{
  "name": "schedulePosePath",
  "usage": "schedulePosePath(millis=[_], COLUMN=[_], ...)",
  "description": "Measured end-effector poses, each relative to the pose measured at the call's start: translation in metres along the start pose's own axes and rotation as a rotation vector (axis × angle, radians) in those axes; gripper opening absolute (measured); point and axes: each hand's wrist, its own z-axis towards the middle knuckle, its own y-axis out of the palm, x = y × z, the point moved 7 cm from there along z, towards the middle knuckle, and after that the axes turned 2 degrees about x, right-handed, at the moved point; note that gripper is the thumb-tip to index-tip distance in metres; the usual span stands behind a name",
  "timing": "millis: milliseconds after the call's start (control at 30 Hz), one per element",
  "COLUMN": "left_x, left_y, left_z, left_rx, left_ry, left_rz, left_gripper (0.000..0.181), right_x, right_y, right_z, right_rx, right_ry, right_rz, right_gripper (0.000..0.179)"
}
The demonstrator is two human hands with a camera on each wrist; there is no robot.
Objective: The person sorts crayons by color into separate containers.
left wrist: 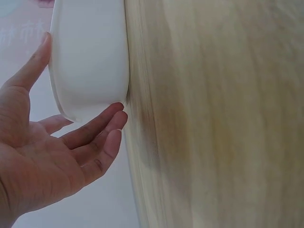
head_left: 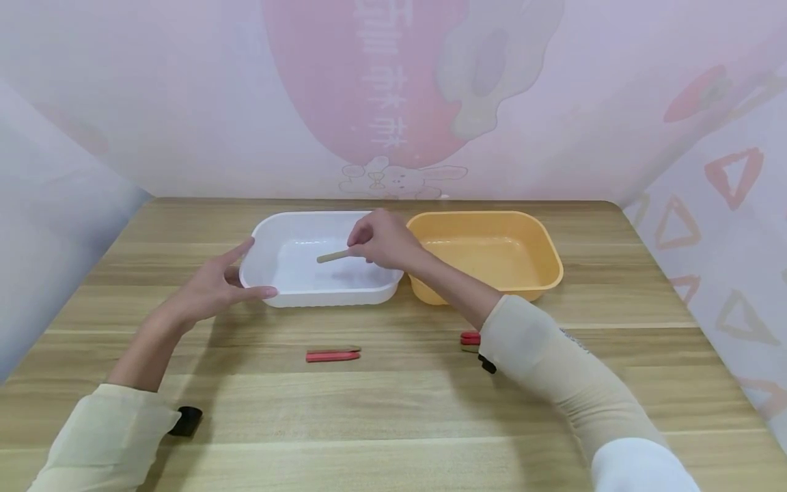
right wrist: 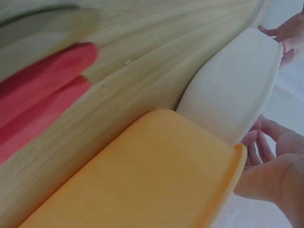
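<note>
My left hand [head_left: 212, 283] holds the left end of a white plastic basin [head_left: 335, 298], its thumb and a finger spread along the rim. In the left wrist view, the other fingers [left wrist: 97, 137] lie loosely curved at the basin's end wall. My right hand [head_left: 387, 239] is over the right part of the white basin and pinches a short tan crayon-like stick [head_left: 333, 256], whose free end points left above the basin floor. From the right wrist view, that hand [right wrist: 266, 166] appears behind the basins' rims, with the stick hidden.
A yellow basin [head_left: 486, 295] stands right beside the white one, under my right forearm. On the wooden table [head_left: 344, 424] in front lie a red stick [head_left: 332, 356] and a brown stick [head_left: 332, 349]. More red sticks [head_left: 470, 338] lie partly behind my right sleeve. A printed wall backs the table.
</note>
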Motion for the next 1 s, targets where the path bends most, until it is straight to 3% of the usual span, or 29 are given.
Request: schedulePosePath(millis=[500,1000], left_x=[0.001,0.003], left_y=[-0.001,-0.001], left_z=[0.0,-0.001], left_rx=[0.017,0.008], left_ry=[0.014,0.0], left_rz=[0.02,0.009], left_gripper=[0.109,0.11], right_x=[-0.002,0.005], right_y=[0.01,0.012], right_z=[0.015,0.03], right_rx=[0.033,0.071], right_ry=[0.032,0.121], right_rz=[-0.047,-0.076], right_gripper=[0.009,0.006])
